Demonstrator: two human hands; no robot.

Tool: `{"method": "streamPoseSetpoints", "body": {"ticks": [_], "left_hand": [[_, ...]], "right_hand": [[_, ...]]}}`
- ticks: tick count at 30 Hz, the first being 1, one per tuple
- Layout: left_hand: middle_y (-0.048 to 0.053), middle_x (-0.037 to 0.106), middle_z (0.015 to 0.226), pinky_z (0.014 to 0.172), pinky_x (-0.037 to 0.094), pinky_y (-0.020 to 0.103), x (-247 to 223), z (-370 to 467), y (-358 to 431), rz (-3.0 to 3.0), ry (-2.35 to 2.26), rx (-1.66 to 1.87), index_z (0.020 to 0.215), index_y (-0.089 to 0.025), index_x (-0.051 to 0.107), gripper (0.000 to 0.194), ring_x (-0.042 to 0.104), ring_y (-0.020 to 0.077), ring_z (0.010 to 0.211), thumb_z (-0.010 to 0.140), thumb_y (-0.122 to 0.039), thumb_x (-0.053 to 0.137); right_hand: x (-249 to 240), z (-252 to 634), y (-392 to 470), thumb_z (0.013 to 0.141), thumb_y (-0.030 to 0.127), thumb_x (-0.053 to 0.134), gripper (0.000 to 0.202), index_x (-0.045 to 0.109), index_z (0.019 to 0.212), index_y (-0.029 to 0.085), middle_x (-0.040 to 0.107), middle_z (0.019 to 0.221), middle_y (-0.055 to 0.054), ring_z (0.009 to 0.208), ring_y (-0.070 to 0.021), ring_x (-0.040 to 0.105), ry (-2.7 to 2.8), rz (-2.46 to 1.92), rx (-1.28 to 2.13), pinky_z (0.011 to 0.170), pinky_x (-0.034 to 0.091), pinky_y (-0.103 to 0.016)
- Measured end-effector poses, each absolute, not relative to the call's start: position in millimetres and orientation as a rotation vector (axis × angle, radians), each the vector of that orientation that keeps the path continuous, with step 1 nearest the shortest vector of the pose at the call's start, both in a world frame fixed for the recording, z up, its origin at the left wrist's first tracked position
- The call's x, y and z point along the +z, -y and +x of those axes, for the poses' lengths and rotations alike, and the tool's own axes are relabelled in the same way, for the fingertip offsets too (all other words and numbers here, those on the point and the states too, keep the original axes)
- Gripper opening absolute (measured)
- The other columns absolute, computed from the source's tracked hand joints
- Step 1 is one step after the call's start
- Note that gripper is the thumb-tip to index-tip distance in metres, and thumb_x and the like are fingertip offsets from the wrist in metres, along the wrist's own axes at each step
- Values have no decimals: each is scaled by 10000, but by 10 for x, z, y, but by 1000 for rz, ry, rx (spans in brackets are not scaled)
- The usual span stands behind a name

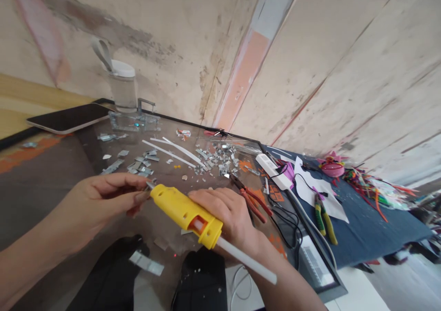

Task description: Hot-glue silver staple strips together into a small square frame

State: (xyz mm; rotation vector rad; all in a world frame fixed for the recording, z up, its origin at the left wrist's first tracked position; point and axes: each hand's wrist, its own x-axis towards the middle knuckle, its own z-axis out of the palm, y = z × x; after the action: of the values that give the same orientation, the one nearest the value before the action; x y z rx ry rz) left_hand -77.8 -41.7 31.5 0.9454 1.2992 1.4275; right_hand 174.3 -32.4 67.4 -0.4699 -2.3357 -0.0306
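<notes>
My right hand (229, 212) is wrapped round a yellow hot glue gun (174, 205), with its metal nozzle pointing left. A white glue stick (248, 259) sticks out of the gun's back end. The fingers of my left hand (103, 200) are pinched together right at the nozzle; what they hold is too small and hidden to make out. Beyond both hands, small silvery scraps (222, 157) lie scattered on the glass tabletop (86, 157). Several white strips (172, 152) lie among them. Red-handled pliers (255, 200) rest just past my right hand.
At the back left stand a lidded bottle (123, 88) and a dark tablet or phone (70, 118). A white power strip (274, 171) and black cables (287, 219) run along the right edge. On the blue cloth (365, 228) lie green-handled pliers (324, 221) and coloured strands (372, 187).
</notes>
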Motion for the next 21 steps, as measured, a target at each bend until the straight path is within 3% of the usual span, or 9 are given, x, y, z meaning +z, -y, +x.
{"method": "streamPoseSetpoints", "body": {"ticks": [5,17,21], "left_hand": [[22,711,538,379,450,231,389,-727,424,857,-1299,1407,607,-221,759,297,548,129,429,319,-238,829],[25,715,562,388,476,234,314,-804,367,625,-1265,1255,608,-225,744,378,590,147,453,261,-272,887],[46,716,556,364,444,222,328,-791,388,631,-1243,1193,605,-217,749,352,539,122,414,277,-250,872]], "right_hand": [[717,1806,301,965,398,458,374,529,1252,170,738,1071,-98,896,-203,705,2321,-524,-167,759,529,-326],[690,1752,315,973,432,490,400,496,1272,166,741,1078,-78,773,-181,650,2374,-403,-298,647,465,-336],[689,1815,279,943,387,552,404,499,1276,165,734,1106,-82,802,-191,657,2398,-476,-358,665,466,-340]]}}
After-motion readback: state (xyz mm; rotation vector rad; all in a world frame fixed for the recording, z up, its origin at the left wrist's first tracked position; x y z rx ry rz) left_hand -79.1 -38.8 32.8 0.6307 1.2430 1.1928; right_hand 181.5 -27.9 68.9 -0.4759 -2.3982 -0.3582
